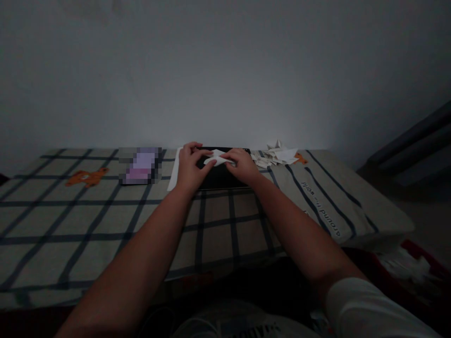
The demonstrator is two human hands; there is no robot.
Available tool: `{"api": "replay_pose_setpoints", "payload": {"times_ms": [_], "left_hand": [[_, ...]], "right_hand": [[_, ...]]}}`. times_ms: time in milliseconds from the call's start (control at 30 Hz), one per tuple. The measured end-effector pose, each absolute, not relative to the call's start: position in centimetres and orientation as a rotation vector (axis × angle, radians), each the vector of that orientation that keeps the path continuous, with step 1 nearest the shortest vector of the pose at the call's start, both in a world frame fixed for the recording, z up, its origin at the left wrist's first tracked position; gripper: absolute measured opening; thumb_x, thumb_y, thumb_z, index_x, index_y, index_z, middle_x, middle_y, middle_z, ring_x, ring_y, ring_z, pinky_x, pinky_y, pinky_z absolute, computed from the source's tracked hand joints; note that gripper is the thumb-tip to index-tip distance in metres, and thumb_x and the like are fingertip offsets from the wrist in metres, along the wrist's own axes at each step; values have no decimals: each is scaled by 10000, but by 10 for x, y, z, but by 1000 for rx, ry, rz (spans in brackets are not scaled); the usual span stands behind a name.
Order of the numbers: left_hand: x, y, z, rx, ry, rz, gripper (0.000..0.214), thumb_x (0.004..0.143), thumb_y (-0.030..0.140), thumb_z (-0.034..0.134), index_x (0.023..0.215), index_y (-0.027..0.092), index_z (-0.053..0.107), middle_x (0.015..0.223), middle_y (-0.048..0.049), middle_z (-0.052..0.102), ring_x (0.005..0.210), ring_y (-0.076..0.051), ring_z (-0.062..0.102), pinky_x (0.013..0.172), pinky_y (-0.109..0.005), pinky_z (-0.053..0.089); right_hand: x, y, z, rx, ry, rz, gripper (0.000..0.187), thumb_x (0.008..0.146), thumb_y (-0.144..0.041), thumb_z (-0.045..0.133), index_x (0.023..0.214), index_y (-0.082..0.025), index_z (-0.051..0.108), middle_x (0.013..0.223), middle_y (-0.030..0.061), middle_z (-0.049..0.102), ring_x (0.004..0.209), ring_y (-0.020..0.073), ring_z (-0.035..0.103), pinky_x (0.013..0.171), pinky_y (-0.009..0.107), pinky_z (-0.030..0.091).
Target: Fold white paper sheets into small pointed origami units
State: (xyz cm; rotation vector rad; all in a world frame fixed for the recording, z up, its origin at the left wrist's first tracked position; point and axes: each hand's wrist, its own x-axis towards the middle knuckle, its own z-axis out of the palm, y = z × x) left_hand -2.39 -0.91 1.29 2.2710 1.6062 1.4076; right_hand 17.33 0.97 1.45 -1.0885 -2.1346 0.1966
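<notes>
A small piece of folded white paper is held between my two hands, just above a flat black board. My left hand pinches its left side between thumb and fingers. On the right side, the thumb and index finger of my right hand grip the paper. Fingertips cover parts of its edges, so its full shape is hidden. Under the board's left side, a white sheet sticks out. Beside my right hand lies a pile of folded white paper pieces.
A checked tablecloth with bear prints covers the table, which stands against a grey wall. A phone, partly pixelated, lies left of the board. At lower right is a red container with whitish plastic inside.
</notes>
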Motion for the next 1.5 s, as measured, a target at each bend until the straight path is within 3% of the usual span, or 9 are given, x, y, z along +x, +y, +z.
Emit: {"api": "replay_pose_setpoints", "payload": {"times_ms": [267,567,700,867,1067,1500], "left_hand": [[-27,-7,9,2488,1593,1114,243,916,421,651,1128,354,751,1181,-47,667,1165,-278,530,1022,-485,395],[-27,-9,11,2529,1601,1054,220,942,424,621,1097,360,763,1055,-26,734,1088,-264,565,988,-471,386],[-28,-8,10,2580,1538,1065,226,933,428,638,1096,344,769,1024,-32,742,1067,-266,572,958,-462,398],[-31,-5,8,2572,1495,1096,240,941,429,629,1117,335,761,1060,-26,751,1081,-256,579,964,-451,402],[-30,-4,9,2532,1531,1050,205,948,415,617,1032,323,780,1029,-16,772,1046,-249,602,976,-457,409],[-32,3,6,2299,1297,1250,109,837,355,742,833,262,800,810,-32,751,871,-223,629,818,-376,488]], "right_hand": [[178,4,19,-1168,-2283,22,373,891,-156,506,1175,-244,730,1117,89,675,1094,271,530,935,415,345],[180,-2,23,-1115,-2364,13,356,929,-319,568,1258,-280,698,1149,71,676,1091,269,522,930,416,311],[180,1,24,-1128,-2363,9,324,988,-412,532,1175,-243,735,1112,84,690,1076,256,534,931,411,301],[181,5,24,-1143,-2348,35,303,1005,-403,519,1098,-233,752,1097,83,710,1071,248,546,929,403,297],[183,6,24,-1116,-2361,49,276,1002,-377,535,1068,-239,764,1093,75,717,1064,239,552,930,399,289],[188,19,15,-1056,-2316,100,231,968,-388,609,942,-248,791,1020,53,749,1009,224,582,912,400,308]]}}
